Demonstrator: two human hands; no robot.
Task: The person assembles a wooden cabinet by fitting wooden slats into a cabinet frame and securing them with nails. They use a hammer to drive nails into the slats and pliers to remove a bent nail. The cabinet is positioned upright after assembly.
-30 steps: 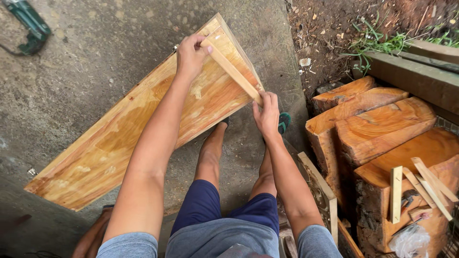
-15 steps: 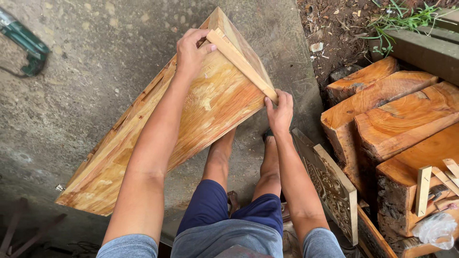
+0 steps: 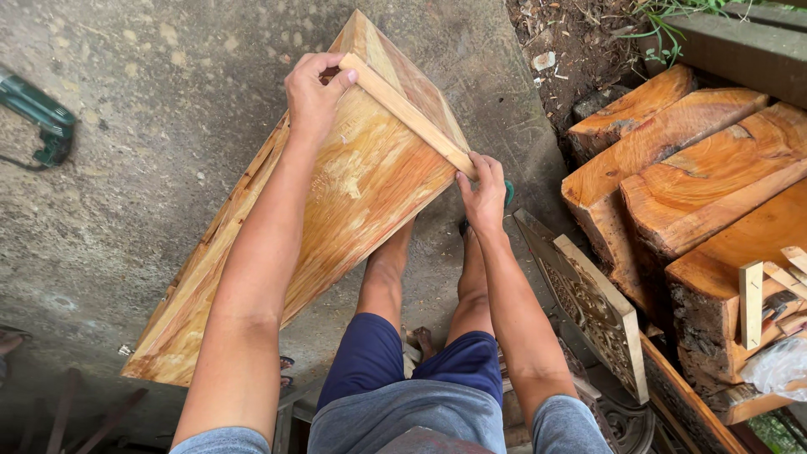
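Here a long wooden board [image 3: 336,202] stands tilted on the concrete floor [image 3: 151,151], its low end near the bottom left of the view and its high end raised in front of the person. Across the raised end lies a thin wooden strip [image 3: 408,112], running slantwise from upper left to lower right and resting flat against the board's face.

The left hand [image 3: 313,94] is closed over the upper end of the strip, fingers curled around the board's edge and thumb pressed on the strip. The right hand [image 3: 483,195] grips the strip's lower end at the board's right edge, fingers bent and pinching it there. Both arms reach forward and are well apart, with the board between them.

Below the board the person's bare legs show, in dark blue shorts [image 3: 403,370], with the feet on the floor under the board's right edge.

To the right, thick rough-cut wood slabs [image 3: 689,168] are stacked near a patch of soil. A carved panel [image 3: 588,303] leans just beside the person's right leg. A few short pale wood strips [image 3: 751,303] rest on the lowest slab. At the far left a green power tool [image 3: 38,109] lies on the concrete, well apart from the board.
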